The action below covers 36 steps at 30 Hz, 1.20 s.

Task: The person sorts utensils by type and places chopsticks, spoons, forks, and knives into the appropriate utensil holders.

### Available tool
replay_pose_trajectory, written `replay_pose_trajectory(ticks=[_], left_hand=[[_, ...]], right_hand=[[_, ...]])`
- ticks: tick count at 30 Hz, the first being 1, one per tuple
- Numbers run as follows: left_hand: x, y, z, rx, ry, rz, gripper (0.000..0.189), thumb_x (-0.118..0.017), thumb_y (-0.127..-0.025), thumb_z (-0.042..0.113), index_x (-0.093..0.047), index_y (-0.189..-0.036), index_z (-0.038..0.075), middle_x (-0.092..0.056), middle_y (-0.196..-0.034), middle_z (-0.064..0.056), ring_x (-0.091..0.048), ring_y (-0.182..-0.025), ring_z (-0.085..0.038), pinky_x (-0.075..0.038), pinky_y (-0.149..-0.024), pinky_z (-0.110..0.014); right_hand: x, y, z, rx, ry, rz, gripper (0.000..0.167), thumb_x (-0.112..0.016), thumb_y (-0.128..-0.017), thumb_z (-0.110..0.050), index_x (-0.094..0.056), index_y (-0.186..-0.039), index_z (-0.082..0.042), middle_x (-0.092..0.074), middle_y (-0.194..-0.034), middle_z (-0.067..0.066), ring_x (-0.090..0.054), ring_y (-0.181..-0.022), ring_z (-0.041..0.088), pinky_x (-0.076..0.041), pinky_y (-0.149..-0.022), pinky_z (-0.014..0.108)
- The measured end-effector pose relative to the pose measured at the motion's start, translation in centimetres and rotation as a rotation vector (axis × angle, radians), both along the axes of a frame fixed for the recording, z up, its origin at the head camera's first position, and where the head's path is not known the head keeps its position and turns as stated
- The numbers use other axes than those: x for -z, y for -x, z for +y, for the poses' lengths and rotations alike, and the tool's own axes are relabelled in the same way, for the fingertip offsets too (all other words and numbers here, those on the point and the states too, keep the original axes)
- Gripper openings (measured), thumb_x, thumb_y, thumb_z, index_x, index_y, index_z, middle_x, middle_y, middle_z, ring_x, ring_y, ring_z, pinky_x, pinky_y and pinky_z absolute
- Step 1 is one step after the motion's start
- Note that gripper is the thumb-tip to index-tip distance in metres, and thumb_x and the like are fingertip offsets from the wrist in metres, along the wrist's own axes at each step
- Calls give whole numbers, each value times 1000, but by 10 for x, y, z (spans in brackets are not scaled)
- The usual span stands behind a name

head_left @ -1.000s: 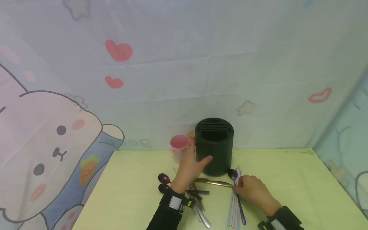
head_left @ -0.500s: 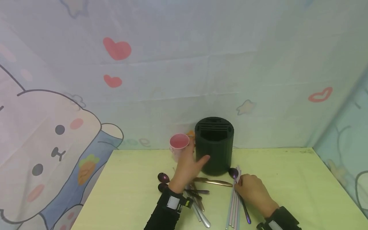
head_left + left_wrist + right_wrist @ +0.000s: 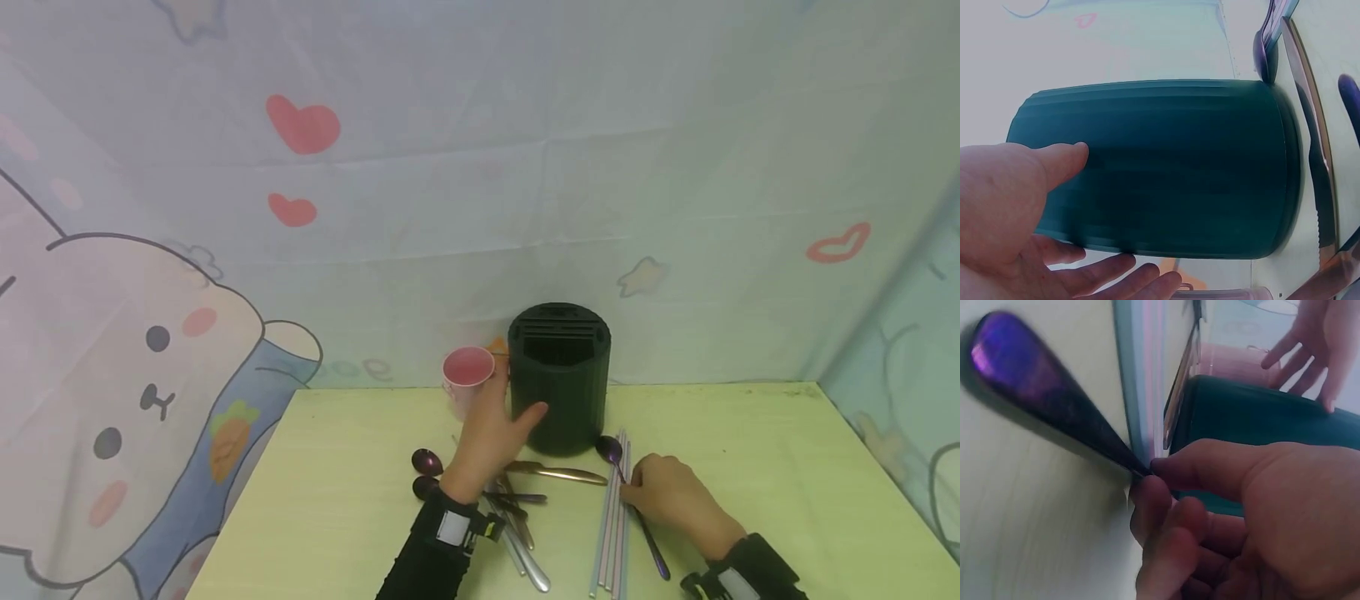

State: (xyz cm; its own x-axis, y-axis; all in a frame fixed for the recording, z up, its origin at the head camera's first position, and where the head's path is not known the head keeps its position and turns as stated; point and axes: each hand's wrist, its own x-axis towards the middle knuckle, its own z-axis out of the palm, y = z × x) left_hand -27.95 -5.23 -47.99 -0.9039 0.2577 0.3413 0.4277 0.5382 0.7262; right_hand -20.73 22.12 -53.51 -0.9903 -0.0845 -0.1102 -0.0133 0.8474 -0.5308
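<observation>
My left hand rests against the left side of a dark green cylindrical utensil holder, thumb across its front and fingers stretched along its side. In the left wrist view the holder fills the middle, upright on the table. My right hand pinches a purple spoon by its handle between thumb and fingertips; the spoon's bowl points toward the holder's base. Beside that hand lie several pale pink and blue straws, partly under the spoon. The right wrist view shows the spoon's handle end close over the table.
A pink cup stands left of the holder, behind my left hand. A gold knife lies in front of the holder. To the left is a pile with dark spoons and silver-handled cutlery. A printed cloth hangs behind the table.
My right hand has shifted slightly right, and the spoon's handle end has swung to the right, away from the straws. My left hand stays at the holder.
</observation>
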Motion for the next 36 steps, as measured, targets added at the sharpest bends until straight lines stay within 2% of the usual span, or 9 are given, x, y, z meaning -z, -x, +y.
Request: replay_pose_trajectory(ticks=[10, 13, 16, 20, 24, 29, 36], left_hand=[[2, 1, -2, 9, 5, 9, 79, -80, -102, 31, -39, -169, 21, -56, -168, -6, -51, -159, -26, -43, -130, -54], [1, 1, -2, 11, 5, 10, 77, -80, -102, 30, -40, -168, 21, -57, -167, -6, -52, -158, -26, -44, -130, -53], [1, 1, -2, 14, 2, 23, 75, -80, -102, 29, -41, -166, 21, -58, -165, -6, -54, -157, -26, -45, -130, -53], [0, 1, -3, 15, 0, 36, 74, -80, -102, 28, -43, -165, 19, -60, -164, -7, -55, -156, -27, -45, -129, -53], [1, 1, -3, 10, 9, 25, 74, -80, -102, 29, -43, -165, 19, -60, -164, -7, -55, -156, -27, -45, -129, -53], [1, 3, -3, 6, 15, 4, 73, -79, -103, 31, -43, -166, 21, -59, -164, -6, -54, -157, -26, -45, -129, -52], [1, 5, -3, 19, 9, 2, 76, -79, -103, 32, -41, -167, 22, -58, -165, -5, -55, -156, -27, -46, -129, -53]], right_hand=[[3, 1, 7, -16, 136, -70, 44, -75, -91, -24, -44, -60, -21, -35, -56, -10, -36, -53, 9, -29, -53, 25], [3, 3, 8, -36, 155, -68, 44, -75, -92, -23, -45, -60, -20, -36, -56, -10, -36, -53, 9, -29, -53, 24], [4, 5, 9, -41, 168, -52, 37, -74, -94, -22, -54, -64, -17, -42, -59, -9, -40, -56, 10, -31, -54, 25], [3, 10, 9, -31, 185, -2, 23, -73, -97, -20, -67, -75, -13, -52, -66, -7, -47, -61, 12, -35, -55, 25], [-8, 12, 9, -6, 228, 46, 12, -73, -98, -19, -76, -92, -9, -66, -78, -3, -55, -70, 13, -43, -59, 25], [-25, 9, 7, 34, 288, 132, 15, -72, -100, -18, -80, -105, -6, -78, -89, 1, -63, -77, 12, -50, -63, 26], [-46, 1, -3, 72, 369, 292, 19, -74, -105, -23, -81, -113, -8, -80, -93, 4, -65, -66, 4, -53, -60, 25]])
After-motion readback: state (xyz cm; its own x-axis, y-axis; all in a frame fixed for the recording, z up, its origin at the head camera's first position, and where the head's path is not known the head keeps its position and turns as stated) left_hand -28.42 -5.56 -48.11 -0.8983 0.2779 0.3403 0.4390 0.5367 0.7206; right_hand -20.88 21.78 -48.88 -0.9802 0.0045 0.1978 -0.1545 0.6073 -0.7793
